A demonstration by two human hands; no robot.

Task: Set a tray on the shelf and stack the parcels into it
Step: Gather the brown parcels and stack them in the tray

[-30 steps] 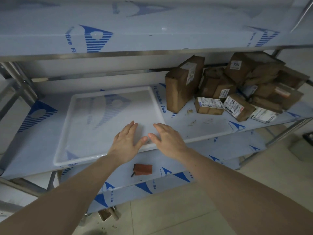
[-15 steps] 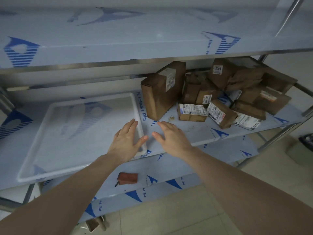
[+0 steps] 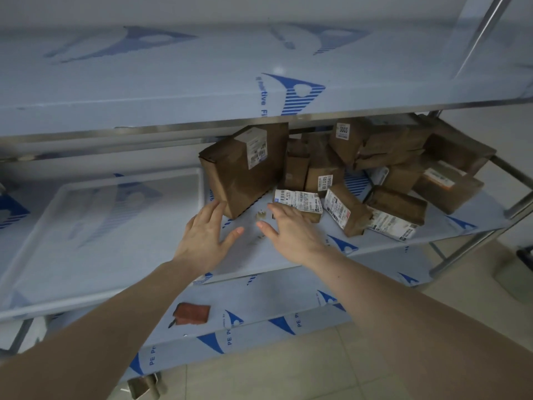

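Clear tray (image 3: 86, 226) set flat on the middle shelf (image 3: 288, 249), now left of both hands and no longer beneath them. Large brown parcel (image 3: 245, 168) propped on edge just past the left hand (image 3: 206, 235), fingers spread, holding nothing. Small labelled parcel (image 3: 300, 202) at the fingertips of the right hand (image 3: 291, 232), likewise spread and empty. Reached across from tray to pile; first pickup likely next.
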